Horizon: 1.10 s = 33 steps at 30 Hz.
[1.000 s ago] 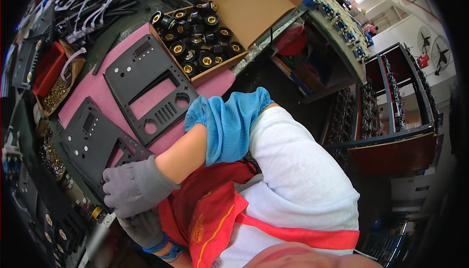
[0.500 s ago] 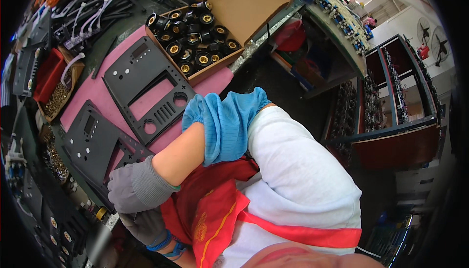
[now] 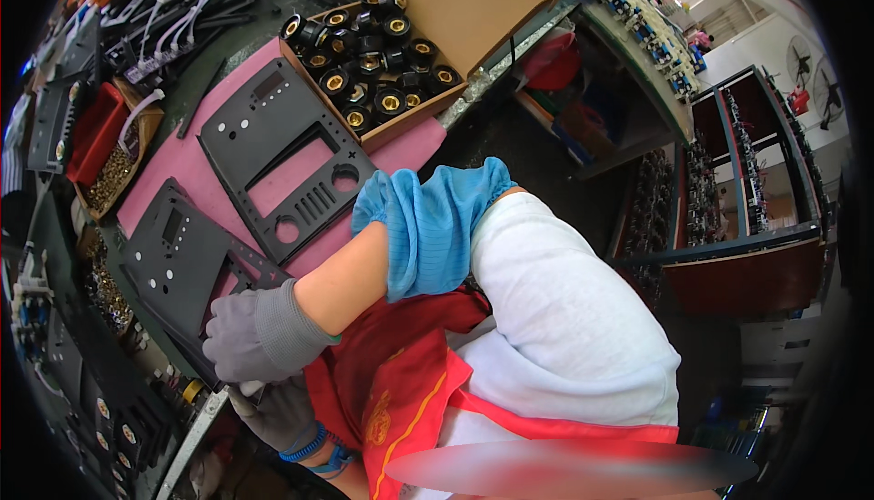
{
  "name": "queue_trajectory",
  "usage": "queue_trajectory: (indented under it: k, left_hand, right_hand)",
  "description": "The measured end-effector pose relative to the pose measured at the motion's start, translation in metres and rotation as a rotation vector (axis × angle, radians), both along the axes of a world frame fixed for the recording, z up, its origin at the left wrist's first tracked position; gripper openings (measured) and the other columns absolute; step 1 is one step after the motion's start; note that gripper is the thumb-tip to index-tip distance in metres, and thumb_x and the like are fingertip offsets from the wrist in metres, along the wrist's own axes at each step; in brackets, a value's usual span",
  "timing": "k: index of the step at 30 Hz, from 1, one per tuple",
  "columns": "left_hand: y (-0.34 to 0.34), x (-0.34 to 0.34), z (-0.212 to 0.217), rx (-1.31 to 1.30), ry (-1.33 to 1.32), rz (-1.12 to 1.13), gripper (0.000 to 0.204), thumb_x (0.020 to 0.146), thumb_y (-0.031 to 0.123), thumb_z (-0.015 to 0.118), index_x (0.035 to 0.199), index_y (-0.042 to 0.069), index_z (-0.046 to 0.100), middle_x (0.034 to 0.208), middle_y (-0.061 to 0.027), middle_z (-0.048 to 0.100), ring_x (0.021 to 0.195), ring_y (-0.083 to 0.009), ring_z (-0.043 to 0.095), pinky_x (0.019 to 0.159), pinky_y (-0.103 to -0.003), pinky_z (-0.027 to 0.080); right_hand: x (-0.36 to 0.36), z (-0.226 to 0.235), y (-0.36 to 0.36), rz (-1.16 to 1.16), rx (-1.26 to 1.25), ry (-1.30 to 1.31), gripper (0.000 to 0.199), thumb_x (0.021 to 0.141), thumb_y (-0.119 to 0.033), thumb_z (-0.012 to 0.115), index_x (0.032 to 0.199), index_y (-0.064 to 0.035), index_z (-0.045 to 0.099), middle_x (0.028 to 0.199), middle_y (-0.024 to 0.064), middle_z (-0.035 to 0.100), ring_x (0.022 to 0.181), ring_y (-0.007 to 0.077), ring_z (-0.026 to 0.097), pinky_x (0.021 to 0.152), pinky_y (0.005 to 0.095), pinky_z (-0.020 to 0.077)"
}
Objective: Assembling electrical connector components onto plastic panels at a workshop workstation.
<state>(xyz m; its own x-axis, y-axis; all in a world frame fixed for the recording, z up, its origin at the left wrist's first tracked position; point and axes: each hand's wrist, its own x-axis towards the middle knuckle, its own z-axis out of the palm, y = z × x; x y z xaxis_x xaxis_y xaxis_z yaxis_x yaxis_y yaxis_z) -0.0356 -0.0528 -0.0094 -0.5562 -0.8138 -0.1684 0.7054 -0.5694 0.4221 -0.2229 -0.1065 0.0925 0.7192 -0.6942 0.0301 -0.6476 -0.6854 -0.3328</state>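
Note:
My right hand, in a grey knit glove below a blue sleeve cover, is closed with its fingers curled. It is at the near edge of a dark grey panel with cut-outs. Just below it is my left hand, also gloved, with a blue coiled band and strap at the wrist. Its fingers are bent towards the right hand, and a small pale bit shows between the two. What either hand grips is hidden. A second dark panel lies flat on a pink mat.
An open cardboard box of black round parts with brass-coloured centres stands at the mat's far end. A red tray and small metal parts are at the left, near cables. A rack stands at the right.
The whole view has shifted slightly. My left hand has come a little apart from the right one, so the pale bit between them now shows. The panels lie as before.

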Motion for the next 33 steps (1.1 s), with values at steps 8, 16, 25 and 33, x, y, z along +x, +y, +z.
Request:
queue_trajectory:
  k: [8,16,25,33]
  left_hand:
    - [0.002,-0.005,0.000,0.148,-0.218,0.230,0.040,0.094,0.040,0.053,0.120,0.011,0.057,0.115,-0.0033,0.059,0.107,-0.0196,0.051,0.098,-0.044,0.040]
    - [0.001,0.013,-0.017,-0.054,0.045,0.056,0.054,0.096,0.043,0.048,0.141,0.014,0.042,0.147,-0.0048,0.040,0.137,-0.0240,0.035,0.109,-0.052,0.031]
    - [-0.008,0.010,0.040,-0.119,-0.521,0.121,0.046,0.095,0.036,0.047,0.124,0.002,0.057,0.112,-0.0111,0.065,0.099,-0.0258,0.063,0.080,-0.045,0.052]
    - [-0.024,0.017,0.066,-0.838,-1.799,0.249,0.030,0.098,0.019,0.039,0.084,-0.003,0.055,0.071,-0.0201,0.053,0.067,-0.0361,0.055,0.060,-0.045,0.039]
  right_hand:
    - [0.005,-0.039,0.006,0.009,-0.202,-0.467,0.040,0.084,-0.043,0.056,0.064,-0.0112,0.068,0.084,0.0047,0.065,0.087,0.0229,0.061,0.079,0.0367,0.0474]
    - [-0.001,-0.011,0.011,0.024,-0.238,-0.513,0.033,0.086,-0.037,0.054,0.067,-0.0107,0.060,0.071,0.0078,0.062,0.071,0.0255,0.061,0.073,0.0389,0.0459]
    - [-0.077,0.043,-0.006,-0.416,-0.268,-0.409,0.025,0.089,-0.034,0.061,0.083,-0.0097,0.062,0.062,0.0108,0.058,0.049,0.0269,0.060,0.049,0.0360,0.0457]
    - [-0.241,0.012,-0.063,-1.403,-0.345,0.421,0.053,0.086,-0.041,0.064,0.133,-0.0205,0.052,0.114,0.0143,0.066,0.106,0.0352,0.063,0.093,0.0483,0.0480]
